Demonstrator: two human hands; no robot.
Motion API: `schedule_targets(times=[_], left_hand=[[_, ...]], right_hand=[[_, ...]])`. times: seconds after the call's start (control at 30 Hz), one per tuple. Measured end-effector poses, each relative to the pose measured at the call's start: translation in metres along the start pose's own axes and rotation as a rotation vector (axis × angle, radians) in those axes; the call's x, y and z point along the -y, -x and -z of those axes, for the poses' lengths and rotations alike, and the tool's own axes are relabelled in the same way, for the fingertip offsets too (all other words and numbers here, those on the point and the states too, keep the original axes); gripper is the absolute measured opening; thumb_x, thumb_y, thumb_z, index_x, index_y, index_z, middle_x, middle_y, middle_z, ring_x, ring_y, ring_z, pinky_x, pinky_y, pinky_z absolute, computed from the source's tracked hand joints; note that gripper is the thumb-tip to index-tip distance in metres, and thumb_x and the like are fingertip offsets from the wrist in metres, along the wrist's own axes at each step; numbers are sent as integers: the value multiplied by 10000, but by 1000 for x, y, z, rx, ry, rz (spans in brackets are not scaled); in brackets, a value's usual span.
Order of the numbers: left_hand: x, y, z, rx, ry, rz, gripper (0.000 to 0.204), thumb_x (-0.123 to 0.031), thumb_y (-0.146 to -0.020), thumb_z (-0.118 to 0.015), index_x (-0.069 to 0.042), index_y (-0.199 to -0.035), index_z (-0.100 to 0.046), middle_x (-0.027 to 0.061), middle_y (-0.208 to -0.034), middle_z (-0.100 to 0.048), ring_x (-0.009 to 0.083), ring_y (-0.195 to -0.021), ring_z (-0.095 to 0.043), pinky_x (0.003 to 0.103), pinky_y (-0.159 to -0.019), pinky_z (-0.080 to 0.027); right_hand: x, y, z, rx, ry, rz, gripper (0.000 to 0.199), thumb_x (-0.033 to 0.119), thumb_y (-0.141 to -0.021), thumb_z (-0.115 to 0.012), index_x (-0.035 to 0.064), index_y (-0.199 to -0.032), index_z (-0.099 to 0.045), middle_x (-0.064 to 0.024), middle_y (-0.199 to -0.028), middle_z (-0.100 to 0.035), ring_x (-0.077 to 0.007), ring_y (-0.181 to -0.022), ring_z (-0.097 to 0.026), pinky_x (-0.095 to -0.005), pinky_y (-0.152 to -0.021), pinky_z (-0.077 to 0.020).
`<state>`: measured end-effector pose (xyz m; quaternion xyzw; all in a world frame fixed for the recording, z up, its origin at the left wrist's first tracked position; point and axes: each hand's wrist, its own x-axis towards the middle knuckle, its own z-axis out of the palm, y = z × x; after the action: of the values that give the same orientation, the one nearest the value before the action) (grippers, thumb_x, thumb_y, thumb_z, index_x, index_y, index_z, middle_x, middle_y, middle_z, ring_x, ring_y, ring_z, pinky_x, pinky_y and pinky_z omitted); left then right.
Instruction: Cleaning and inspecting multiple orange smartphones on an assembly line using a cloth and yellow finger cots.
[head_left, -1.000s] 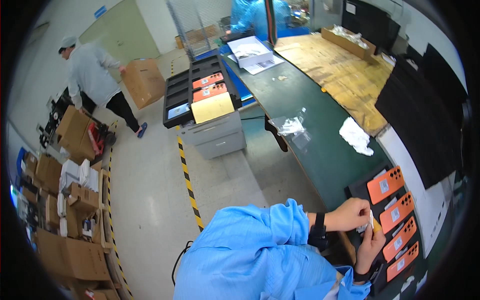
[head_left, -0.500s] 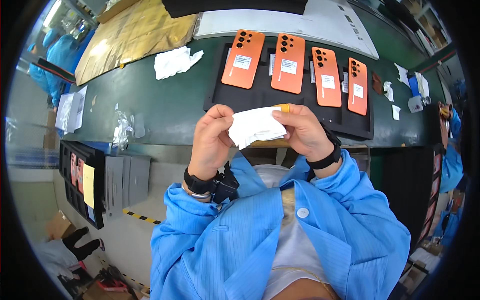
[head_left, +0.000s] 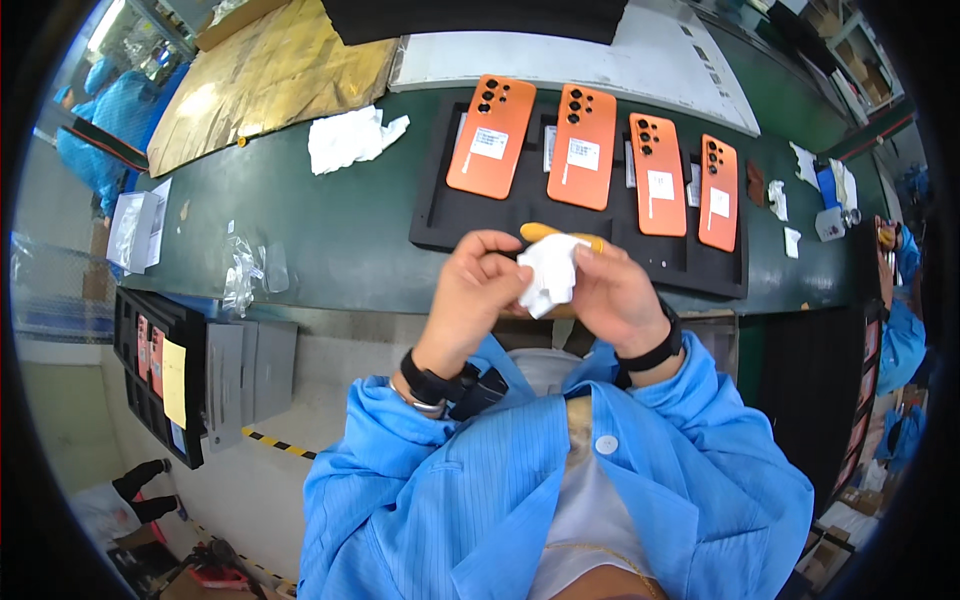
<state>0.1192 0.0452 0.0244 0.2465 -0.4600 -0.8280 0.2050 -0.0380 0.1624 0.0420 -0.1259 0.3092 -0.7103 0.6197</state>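
Observation:
A bunched white wiping cloth (head_left: 548, 274) is pinched between my two hands above the front edge of the green bench. My left hand (head_left: 472, 300) grips its left side with thumb and fingers closed. My right hand (head_left: 617, 303) closes on its right side. A yellow finger cover (head_left: 540, 232) on a right-hand finger shows behind the cloth. Just beyond my hands lies a black tray (head_left: 432, 222). Several orange phones rest in it in a row, backs up, with white labels; the leftmost phone (head_left: 490, 140) and the rightmost phone (head_left: 717, 190) lean slightly.
A crumpled white cloth (head_left: 350, 138) and clear plastic bags (head_left: 242, 275) lie to the left on the bench (head_left: 330, 230). Behind them is a yellowish board (head_left: 270, 80). White scraps and a small bottle (head_left: 830, 222) stand at right. Another tray (head_left: 190, 385) sits lower left.
The cloth has gone from a spread, folded strip to a small bunch. My left hand has moved right, toward my right hand, and both hands sit slightly lower in view.

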Motion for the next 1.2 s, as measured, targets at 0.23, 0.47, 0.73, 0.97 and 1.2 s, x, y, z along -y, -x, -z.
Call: schedule_targets(times=[0.23, 0.47, 0.73, 0.97, 1.2], left_hand=[[17, -13, -16, 22, -49, -95, 218, 23, -932, -639, -30, -1089, -498, 77, -919, -681, 115, -771, -681, 254, -640, -567], [-11, -26, -13, -106, -1036, -597, 344, -112, -769, -774, -21, -1075, -645, 125, -1117, -667, 364, -1012, -632, 431, -841, -533], [-7, -58, -2, -51, -1551, -498, 813, -548, -802, -730, -63, -1424, -534, 282, -1527, -384, 488, -1420, -336, 612, -1063, -357], [-17, -61, 6, 14, -1472, -495, 723, -512, -790, -749, -102, -1366, -598, 238, -1510, -432, 451, -1384, -408, 559, -1043, -405], [-24, -65, 17, 50, -1452, -459, 640, -455, -808, -747, -78, -1312, -628, 218, -1480, -479, 429, -1364, -447, 524, -1025, -440]], right_hand=[[-13, -3, -7, -211, 422, 214, 251, 107, -984, -652, -33, -1191, -677, -64, -1026, -717, -115, -893, -664, -275, -787, -551], [35, -20, 1, -326, 843, 313, 228, 49, -975, -636, -44, -1178, -680, -44, -1003, -710, -77, -878, -647, -228, -752, -514], [76, -140, -3, -181, 2180, 996, 298, 1, -817, -654, 71, -1093, -742, -84, -950, -624, -275, -992, -556, -414, -923, -444], [56, -180, 8, 60, 2500, 1091, 221, 149, -790, -700, 107, -994, -777, -41, -978, -643, -237, -1039, -565, -581, -1067, -346], [55, -198, -4, 108, 2497, 1033, 298, 155, -760, -664, 102, -1038, -756, -17, -987, -595, -229, -1036, -563, -628, -1087, -309]])
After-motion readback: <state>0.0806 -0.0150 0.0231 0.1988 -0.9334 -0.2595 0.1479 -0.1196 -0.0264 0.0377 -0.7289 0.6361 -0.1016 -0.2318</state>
